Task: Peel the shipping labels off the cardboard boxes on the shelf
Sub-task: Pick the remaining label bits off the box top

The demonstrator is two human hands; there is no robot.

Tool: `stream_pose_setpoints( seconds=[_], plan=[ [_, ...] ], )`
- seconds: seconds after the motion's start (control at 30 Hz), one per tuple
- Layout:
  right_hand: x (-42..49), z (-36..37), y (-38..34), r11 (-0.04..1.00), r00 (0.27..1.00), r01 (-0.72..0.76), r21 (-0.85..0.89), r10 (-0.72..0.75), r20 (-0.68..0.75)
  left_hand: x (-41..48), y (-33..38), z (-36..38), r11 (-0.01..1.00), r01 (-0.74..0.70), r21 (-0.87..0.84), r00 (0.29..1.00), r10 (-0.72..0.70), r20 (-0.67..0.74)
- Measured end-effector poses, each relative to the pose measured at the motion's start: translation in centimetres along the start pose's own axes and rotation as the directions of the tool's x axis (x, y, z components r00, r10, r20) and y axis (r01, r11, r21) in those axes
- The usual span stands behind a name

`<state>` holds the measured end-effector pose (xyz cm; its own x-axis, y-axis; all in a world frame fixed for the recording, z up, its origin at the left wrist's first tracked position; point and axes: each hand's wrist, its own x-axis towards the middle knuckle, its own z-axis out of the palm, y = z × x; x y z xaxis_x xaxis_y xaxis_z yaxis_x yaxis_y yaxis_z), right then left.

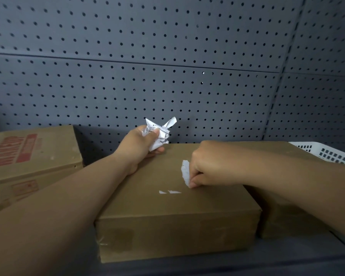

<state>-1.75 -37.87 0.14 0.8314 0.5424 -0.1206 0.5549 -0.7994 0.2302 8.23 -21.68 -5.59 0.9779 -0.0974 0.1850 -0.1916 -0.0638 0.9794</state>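
A plain brown cardboard box [167,206] lies on the grey shelf in front of me. My left hand [139,148] rests at the box's far edge and grips a crumpled wad of peeled white label paper [159,132]. My right hand [209,166] is on the box top with curled fingers, pinching the lower edge of a torn white label strip [185,170] that still sticks to the cardboard. Two small white label scraps [170,192] remain stuck nearer the front of the lid.
A cardboard box with red print [28,156] sits at the left, stacked on another. A second plain box [283,216] lies under my right forearm. A white slotted plastic basket [331,154] stands at the right. Grey pegboard [167,66] forms the back wall.
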Motion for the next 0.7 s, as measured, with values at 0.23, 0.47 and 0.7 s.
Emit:
stream_pose_setpoints(
  seconds=[0.23,0.47,0.7],
  plan=[
    [0.2,-0.6,0.2,0.999,0.996,0.049,-0.019,-0.047,0.073,0.1,0.0,0.0,1.0,-0.006,-0.005,1.0,0.006,0.01],
    [0.2,0.1,-0.1,0.995,0.998,0.05,-0.084,-0.047,0.043,0.0,-0.1,0.0,1.0,-0.018,0.001,1.0,0.018,0.021],
    [0.2,1.0,0.1,0.999,0.999,0.02,-0.047,-0.022,-0.043,-0.2,0.0,0.1,1.0,-0.027,0.0,0.999,0.027,0.019]
  ],
)
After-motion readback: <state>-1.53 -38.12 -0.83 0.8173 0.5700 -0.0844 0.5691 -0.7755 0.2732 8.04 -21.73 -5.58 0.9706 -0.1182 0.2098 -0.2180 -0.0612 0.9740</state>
